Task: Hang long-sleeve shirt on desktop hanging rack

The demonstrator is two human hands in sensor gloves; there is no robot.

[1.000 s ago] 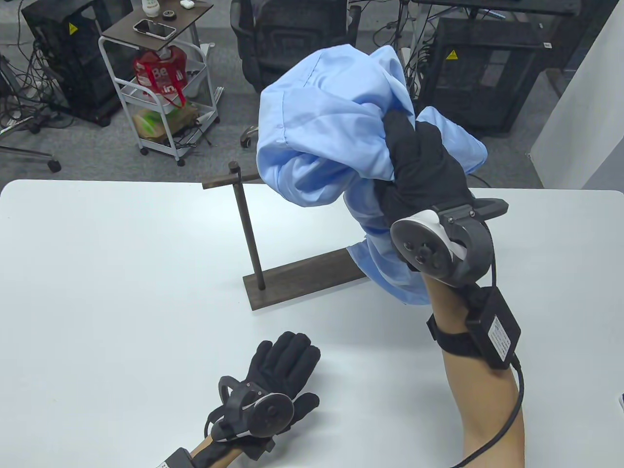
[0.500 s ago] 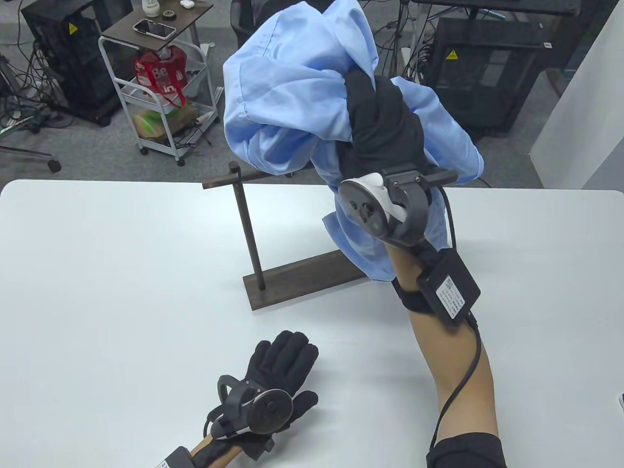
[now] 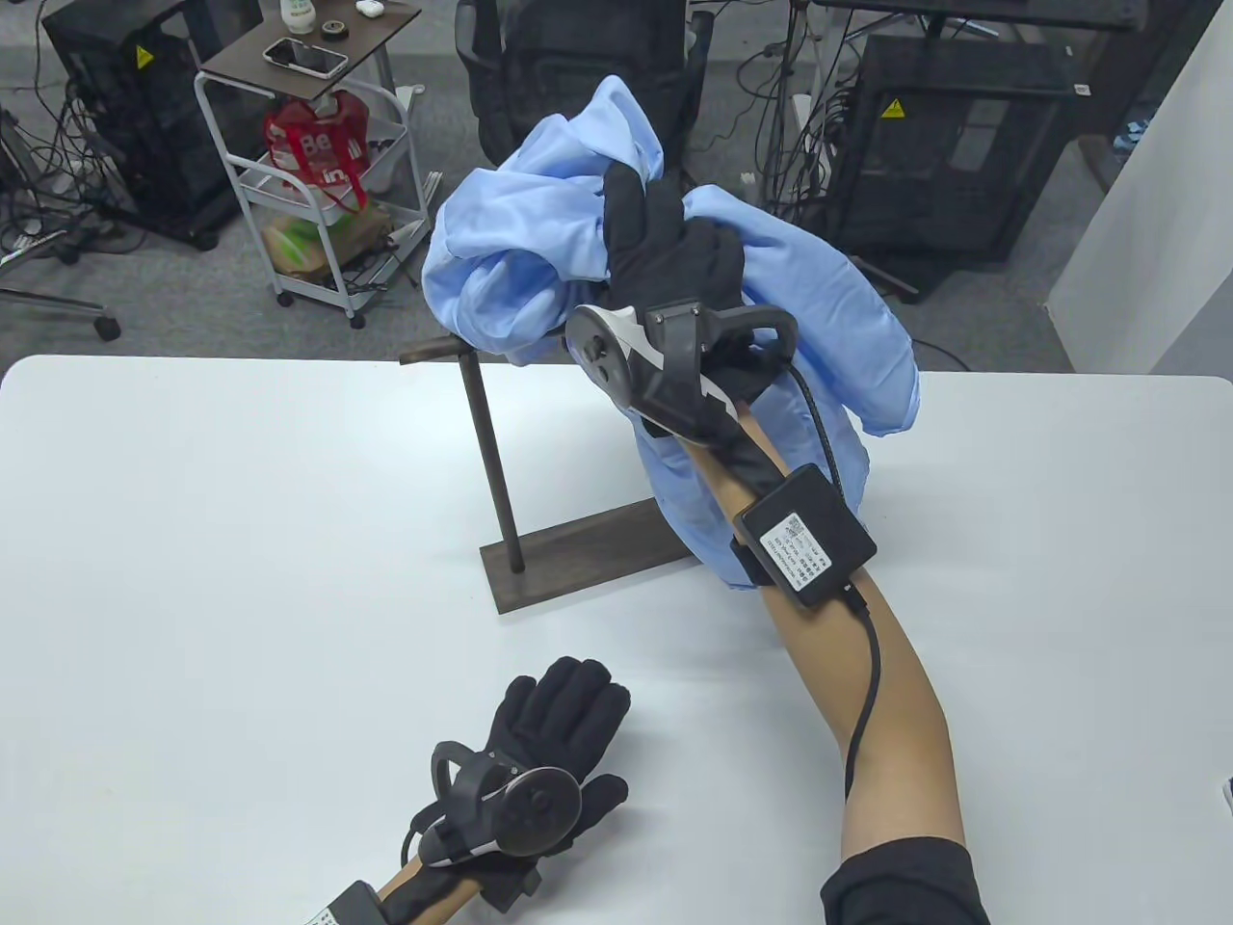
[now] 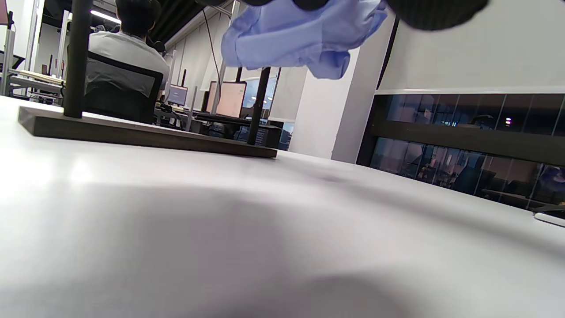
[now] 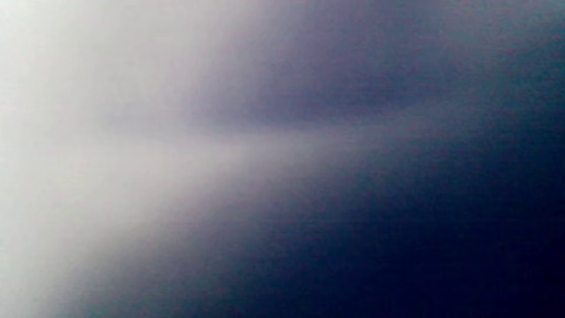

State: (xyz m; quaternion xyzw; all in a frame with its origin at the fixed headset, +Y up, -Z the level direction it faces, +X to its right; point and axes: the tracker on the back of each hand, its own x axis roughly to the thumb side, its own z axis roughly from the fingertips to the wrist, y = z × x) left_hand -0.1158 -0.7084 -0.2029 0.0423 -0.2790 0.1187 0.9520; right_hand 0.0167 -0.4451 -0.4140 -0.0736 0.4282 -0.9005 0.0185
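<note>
My right hand [image 3: 665,246] grips a bunched light-blue long-sleeve shirt [image 3: 520,241] and holds it over the top bar of the dark wooden hanging rack [image 3: 482,453]. The cloth drapes over most of the bar and hides the rack's right post in the table view. In the left wrist view the shirt [image 4: 300,39] hangs above the rack's base [image 4: 145,134]. My left hand [image 3: 559,723] rests flat on the table near the front edge, fingers spread, holding nothing. The right wrist view is covered by blurred cloth.
The white table [image 3: 193,578] stretches to both sides of the rack. Behind it on the floor stand a white wire cart [image 3: 308,183] with a phone on top, an office chair and black equipment cases.
My right hand has carried the shirt to the left and down, from above the rack's right end onto its top bar. The left hand has not moved.
</note>
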